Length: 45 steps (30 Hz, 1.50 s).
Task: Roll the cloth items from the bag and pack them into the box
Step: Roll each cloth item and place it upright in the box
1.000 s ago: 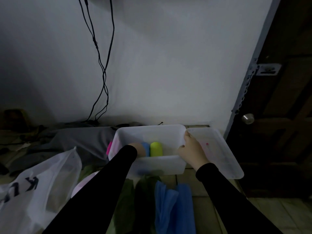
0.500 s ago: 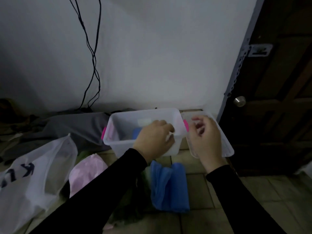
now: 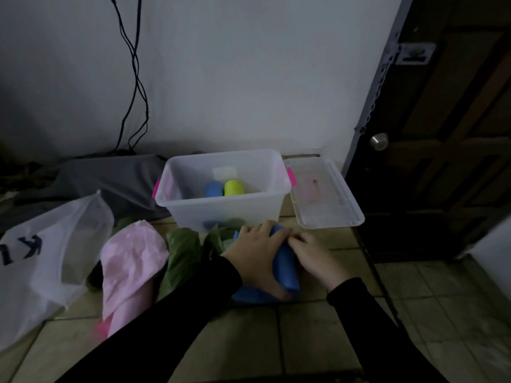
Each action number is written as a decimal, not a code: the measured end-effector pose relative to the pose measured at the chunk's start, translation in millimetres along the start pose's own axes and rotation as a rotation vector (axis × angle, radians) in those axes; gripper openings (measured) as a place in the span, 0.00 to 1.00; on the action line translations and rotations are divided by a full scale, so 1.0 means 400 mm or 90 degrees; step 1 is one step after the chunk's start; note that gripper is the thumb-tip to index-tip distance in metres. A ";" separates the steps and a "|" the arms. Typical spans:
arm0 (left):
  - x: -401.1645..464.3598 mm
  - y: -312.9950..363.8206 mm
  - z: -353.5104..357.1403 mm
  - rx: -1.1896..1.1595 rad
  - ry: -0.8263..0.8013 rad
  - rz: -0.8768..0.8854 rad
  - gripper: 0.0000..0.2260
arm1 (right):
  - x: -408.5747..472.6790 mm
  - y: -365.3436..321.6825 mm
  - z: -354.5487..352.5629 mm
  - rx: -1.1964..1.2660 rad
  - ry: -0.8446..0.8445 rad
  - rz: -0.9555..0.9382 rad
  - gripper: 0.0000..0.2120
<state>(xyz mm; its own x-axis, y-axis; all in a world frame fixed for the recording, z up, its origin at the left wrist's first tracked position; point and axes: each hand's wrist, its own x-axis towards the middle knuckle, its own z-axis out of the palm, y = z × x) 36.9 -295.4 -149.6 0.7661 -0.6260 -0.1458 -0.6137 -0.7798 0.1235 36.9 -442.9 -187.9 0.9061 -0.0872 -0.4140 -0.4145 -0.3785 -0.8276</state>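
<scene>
Both hands are on the blue cloth [image 3: 284, 265], which lies on the tiled floor [image 3: 318, 327] just in front of the box [image 3: 221, 208]; the left hand [image 3: 255, 254] lies flat over its left side with the fingers spread and pressed down, and the right hand [image 3: 312, 257] rests against its right edge, fingers together and curved; I cannot tell if they pinch the fabric. The cloth already looks like a thick tube, so I judge the hands hold it from both sides to keep the roll tight; the rolling step seems in progress. Inside the box stand a blue roll [image 3: 213, 188] and a yellow-green roll [image 3: 234, 187], touching each other; the lid [image 3: 329, 214] lies beside the box, leaving it free for packing; a pink cloth [image 3: 130, 261] and a green cloth [image 3: 182, 255] wait near the bag [image 3: 52, 252], not yet rolled
</scene>
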 end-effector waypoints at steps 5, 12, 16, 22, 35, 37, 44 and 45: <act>-0.018 -0.022 -0.083 -0.233 0.135 0.057 0.54 | -0.019 -0.075 -0.004 0.428 -0.088 -0.145 0.14; -0.063 -0.073 -0.153 -0.224 0.271 0.084 0.50 | 0.004 -0.134 -0.095 0.029 0.204 -0.433 0.20; -0.078 -0.080 -0.197 -0.216 0.293 0.104 0.51 | 0.001 -0.168 -0.111 -0.013 0.207 -0.488 0.18; -0.100 -0.091 -0.276 -0.227 0.298 0.097 0.44 | -0.042 -0.246 -0.115 -0.204 0.425 -0.528 0.11; -0.074 -0.076 -0.368 -0.134 0.389 0.127 0.48 | -0.203 -0.401 -0.010 0.073 0.127 -0.388 0.13; -0.067 -0.079 -0.370 -0.204 0.410 0.149 0.46 | -0.192 -0.411 -0.024 0.224 0.074 -0.296 0.14; -0.050 -0.065 -0.324 -0.594 0.393 0.099 0.45 | -0.158 -0.430 -0.080 0.545 -0.207 -0.162 0.16; -0.049 -0.070 -0.326 -0.552 0.371 0.079 0.46 | -0.153 -0.431 -0.080 0.496 -0.155 -0.165 0.16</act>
<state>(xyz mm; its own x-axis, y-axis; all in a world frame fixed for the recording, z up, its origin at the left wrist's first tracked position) 64.1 -260.7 -22.1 0.8217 -0.4230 0.3820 -0.5235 -0.2955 0.7991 55.8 -401.7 -7.9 0.9738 0.1493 -0.1716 -0.2175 0.3903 -0.8947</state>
